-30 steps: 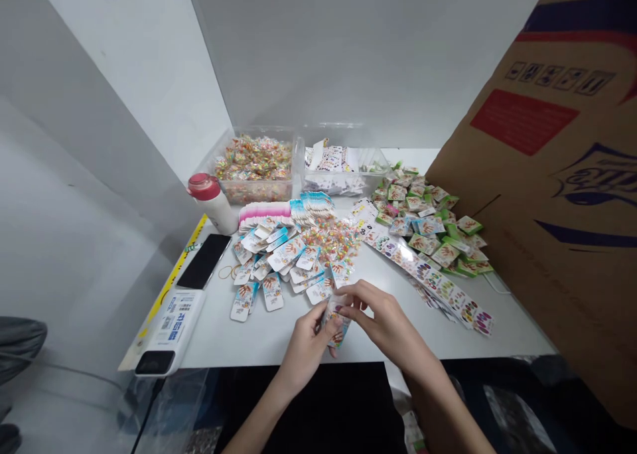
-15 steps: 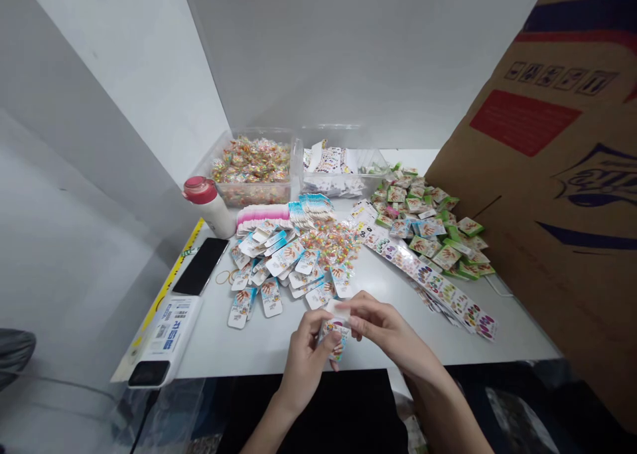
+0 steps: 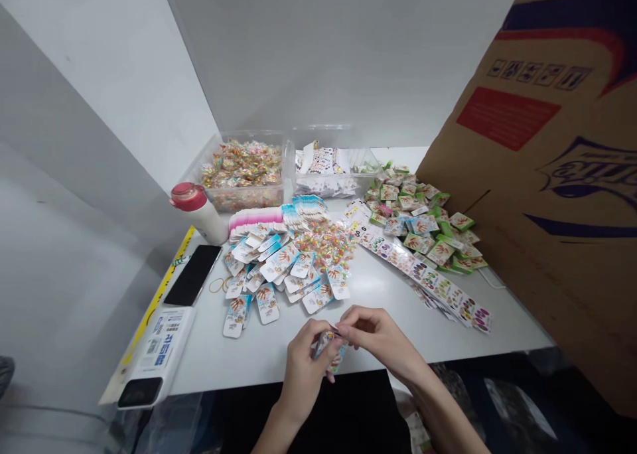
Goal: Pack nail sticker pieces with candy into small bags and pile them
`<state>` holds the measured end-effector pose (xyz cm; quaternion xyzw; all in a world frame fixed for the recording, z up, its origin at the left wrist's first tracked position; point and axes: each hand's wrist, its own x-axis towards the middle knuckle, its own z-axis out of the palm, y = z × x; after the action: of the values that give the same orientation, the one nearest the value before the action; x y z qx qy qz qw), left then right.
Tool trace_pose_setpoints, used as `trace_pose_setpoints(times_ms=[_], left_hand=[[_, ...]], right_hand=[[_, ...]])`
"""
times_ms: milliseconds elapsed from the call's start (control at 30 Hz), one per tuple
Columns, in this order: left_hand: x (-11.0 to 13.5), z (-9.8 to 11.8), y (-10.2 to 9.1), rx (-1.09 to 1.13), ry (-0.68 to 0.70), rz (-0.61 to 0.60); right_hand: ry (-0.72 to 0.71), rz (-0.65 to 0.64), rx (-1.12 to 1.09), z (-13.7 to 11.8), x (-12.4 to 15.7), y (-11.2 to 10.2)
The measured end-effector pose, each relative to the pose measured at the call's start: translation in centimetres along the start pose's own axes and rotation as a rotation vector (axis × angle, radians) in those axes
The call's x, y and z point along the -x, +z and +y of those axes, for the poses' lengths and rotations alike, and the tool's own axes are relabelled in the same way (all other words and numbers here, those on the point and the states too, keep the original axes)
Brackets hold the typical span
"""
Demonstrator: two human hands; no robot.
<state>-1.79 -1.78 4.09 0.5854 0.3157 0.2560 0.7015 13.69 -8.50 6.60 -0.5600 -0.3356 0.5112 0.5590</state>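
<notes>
My left hand (image 3: 302, 364) is closed around a small printed cardboard box (image 3: 340, 359), its thumb lying across the front. At the top end of that box, the thumb and fingers of my right hand (image 3: 375, 338) pinch the flap, which the fingertips partly hide. Just beyond my hands lies a loose heap of flat white-and-blue cartons (image 3: 283, 261) printed with a hand picture. Behind them is a pile of small colourful wrapped packets (image 3: 331, 241). A fan of long printed sticker strips (image 3: 423, 271) lies to the right.
Finished-looking green-edged boxes (image 3: 442, 251) are heaped beside a tall brown carton (image 3: 537, 188). Two clear tubs stand at the back, one with packets (image 3: 243, 165), one with printed sheets (image 3: 323, 165). A bottle (image 3: 199, 215), phone (image 3: 193, 275) and white device (image 3: 162, 348) line the left edge.
My right fingers have pressed down at the box top, and the raised white flap now shows far less. The view has shifted slightly, so the table appears moved to the left.
</notes>
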Motion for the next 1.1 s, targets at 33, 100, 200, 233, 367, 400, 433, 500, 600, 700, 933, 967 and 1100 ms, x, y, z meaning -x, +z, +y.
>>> trace_pose_setpoints(times_ms=[33, 100, 200, 233, 367, 400, 433, 500, 600, 700, 933, 967, 1100], left_hand=[[0.0, -0.2, 0.0, 0.006, -0.014, 0.001], [0.1, -0.6, 0.1, 0.018, -0.038, 0.004], [0.3, -0.6, 0.3, 0.053, -0.059, 0.036], [0.3, -0.5, 0.4, 0.073, -0.063, 0.067], [0.6, -0.1, 0.7, 0.124, -0.076, 0.151], [0.6, -0.1, 0.8, 0.122, -0.075, 0.155], [0.6, -0.1, 0.8, 0.118, -0.072, 0.155], [0.6, -0.2, 0.7, 0.106, -0.062, 0.14], [0.6, -0.7, 0.7, 0.086, -0.047, 0.092], [0.4, -1.3, 0.7, 0.076, -0.054, 0.045], [-2.0, -3.3, 0.0, -0.097, 0.073, -0.002], [-2.4, -3.6, -0.1, -0.128, 0.065, 0.043], [-3.3, -4.5, -0.2, -0.128, 0.024, 0.151]], right_hand=[[0.033, 0.008, -0.017, 0.0, -0.1, 0.0], [0.083, 0.017, -0.037, -0.1, -0.2, 0.2], [0.095, 0.023, -0.052, -0.4, -0.3, 0.4], [0.085, 0.02, -0.058, -0.4, -0.4, 0.4], [0.019, 0.003, -0.014, -0.6, -0.3, 0.4], [-0.003, -0.002, 0.026, -0.6, -0.2, 0.3], [-0.024, -0.01, 0.072, -0.7, -0.1, 0.2], [-0.059, -0.04, 0.158, -0.8, 0.3, 0.1], [-0.062, -0.1, 0.203, -0.4, 1.0, -0.1], [-0.026, -0.095, 0.188, 0.6, 1.4, -0.1], [-0.153, 0.284, 0.389, -1.3, -2.1, -6.1], [-0.226, 0.473, 0.428, -2.1, -3.2, -7.9], [-0.38, 0.971, 0.515, -4.8, -7.0, -15.2]])
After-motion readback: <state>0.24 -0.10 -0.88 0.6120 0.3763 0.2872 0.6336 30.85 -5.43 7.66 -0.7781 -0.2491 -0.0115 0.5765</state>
